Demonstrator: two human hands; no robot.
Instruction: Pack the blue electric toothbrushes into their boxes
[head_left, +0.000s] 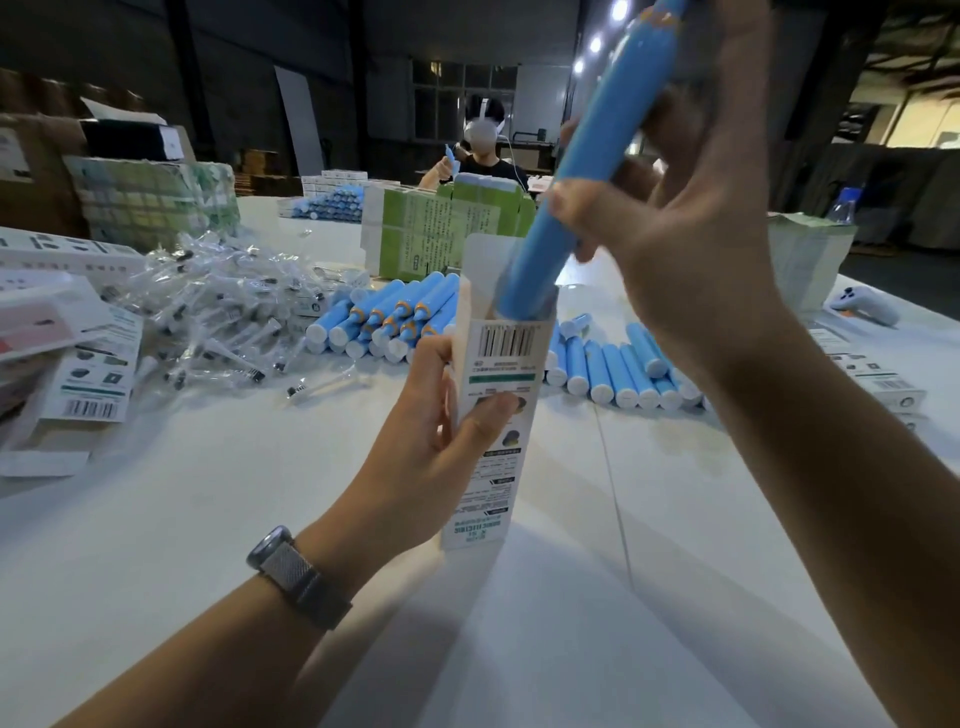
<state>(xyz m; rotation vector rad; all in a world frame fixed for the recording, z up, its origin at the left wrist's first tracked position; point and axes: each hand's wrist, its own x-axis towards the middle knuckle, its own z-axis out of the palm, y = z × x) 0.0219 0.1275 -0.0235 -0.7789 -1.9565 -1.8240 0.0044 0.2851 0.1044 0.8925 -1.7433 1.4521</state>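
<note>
Head view: the left hand (441, 441) grips a box (493, 415) upright above the middle of the tabletop (156, 545), top flap open. The right hand (670, 223) holds a toothbrush (576, 176), tilted, its lower end inside the box's mouth. Toward the far edge lie more handles (384, 317), with bagged heads (223, 312) left of them.
</note>
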